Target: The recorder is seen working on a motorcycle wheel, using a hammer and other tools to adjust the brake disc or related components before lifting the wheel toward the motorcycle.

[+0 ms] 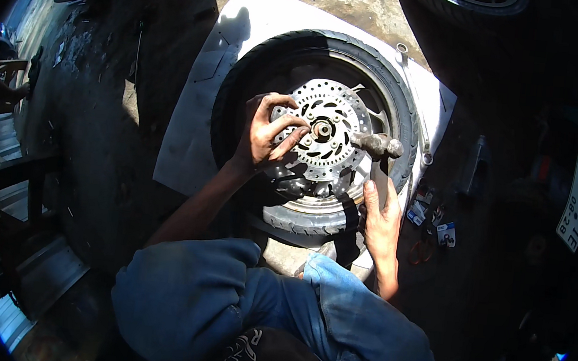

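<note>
Hammer [378,147] handle, seemingly, hidden within right hand [382,221].

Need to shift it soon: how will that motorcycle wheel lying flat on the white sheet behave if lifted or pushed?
The wheel, tyre and metal brake disc fitted, probably feels heavy and stiff. Lying flat, it should drag rather than roll. The white sheet beneath may slide with it.

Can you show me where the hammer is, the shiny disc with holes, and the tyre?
hammer [376,145]: head view, on its metal head.
brake disc [343,112]: head view, on its drilled upper face.
tyre [330,43]: head view, on the top tread.
</note>
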{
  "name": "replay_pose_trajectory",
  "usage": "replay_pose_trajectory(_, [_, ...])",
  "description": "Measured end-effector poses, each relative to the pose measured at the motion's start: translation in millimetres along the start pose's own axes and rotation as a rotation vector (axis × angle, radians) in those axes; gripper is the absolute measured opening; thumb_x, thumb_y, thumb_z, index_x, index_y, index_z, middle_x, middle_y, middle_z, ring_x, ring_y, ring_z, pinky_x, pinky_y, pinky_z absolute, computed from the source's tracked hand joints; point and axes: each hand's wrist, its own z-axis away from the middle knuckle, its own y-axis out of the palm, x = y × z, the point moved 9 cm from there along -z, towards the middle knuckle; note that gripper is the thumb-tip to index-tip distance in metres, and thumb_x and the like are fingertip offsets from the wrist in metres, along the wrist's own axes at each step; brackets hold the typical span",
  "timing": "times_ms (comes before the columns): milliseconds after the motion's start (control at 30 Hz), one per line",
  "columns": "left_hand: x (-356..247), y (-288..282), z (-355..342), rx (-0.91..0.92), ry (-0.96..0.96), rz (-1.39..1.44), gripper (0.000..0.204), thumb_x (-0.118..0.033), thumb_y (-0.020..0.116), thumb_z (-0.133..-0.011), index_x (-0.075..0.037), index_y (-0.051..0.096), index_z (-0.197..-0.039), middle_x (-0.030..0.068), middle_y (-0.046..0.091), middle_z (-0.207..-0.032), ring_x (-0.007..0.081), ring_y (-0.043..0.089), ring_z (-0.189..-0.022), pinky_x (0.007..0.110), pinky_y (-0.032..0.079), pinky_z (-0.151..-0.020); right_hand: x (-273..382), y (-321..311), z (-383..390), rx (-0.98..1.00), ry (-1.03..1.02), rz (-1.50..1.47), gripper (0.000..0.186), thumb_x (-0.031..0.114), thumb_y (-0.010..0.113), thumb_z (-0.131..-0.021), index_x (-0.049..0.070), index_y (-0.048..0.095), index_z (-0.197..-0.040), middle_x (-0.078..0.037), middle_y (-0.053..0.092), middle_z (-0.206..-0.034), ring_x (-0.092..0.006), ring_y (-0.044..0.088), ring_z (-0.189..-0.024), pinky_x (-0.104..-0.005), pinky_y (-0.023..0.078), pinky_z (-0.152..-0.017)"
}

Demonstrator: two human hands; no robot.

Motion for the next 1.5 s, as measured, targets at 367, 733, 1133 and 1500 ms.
replay_pose_trajectory(367, [34,66,14,0.189,-0.051,-0.253,0.036,-0.04,0.082,-0.077,-0.026,0.076,-0.11,0.0058,0.053,-0.152,0.0324,0.033,-0.152,0.054,0.02,-0.114,21,33,-26,0.112,-0.05,0.236,0.068,0.046,0.07,-0.101,-0.012,0.058,-0.136,-0.033,0.074,-0.104,-0.0347,0.076,-0.101,-0.0415,0.056,-0.088])
replay_pose_trajectory(733, [37,64,15,0.158,-0.049,-0.194,0.037,-0.037,0.082,-0.073,-0.022,0.075,-0.107,0.0056,0.06,-0.142,0.0318,0.046,-0.143,0.052,0.034,-0.103,61,27,-33,0.097,-0.132,0.228,0.047,0.038,0.07,-0.102,-0.003,0.063,-0.124,-0.025,0.075,-0.09,-0.0315,0.077,-0.084,-0.0415,0.056,-0.075])
replay_pose_trajectory(1133, [42,52,11,0.193,-0.076,-0.044,0.067,-0.023,0.066,-0.067,-0.009,0.059,-0.132,0.0139,0.052,-0.15,0.035,0.043,-0.145,0.052,0.028,-0.114,12,61,-47,0.264,-0.127,0.35,0.05,0.033,0.07,-0.101,-0.005,0.057,-0.132,-0.034,0.072,-0.095,-0.0462,0.075,-0.092,-0.0493,0.058,-0.074])
replay_pose_trajectory(1500, [40,63,20,0.267,-0.032,-0.138,0.044,-0.032,0.079,-0.075,-0.019,0.07,-0.116,0.0073,0.054,-0.15,0.0337,0.04,-0.147,0.056,0.028,-0.109,6,52,-36,0.232,0.015,0.35,0.063,0.049,0.066,-0.102,-0.005,0.06,-0.133,-0.036,0.071,-0.096,-0.0457,0.075,-0.094,-0.0512,0.056,-0.079])
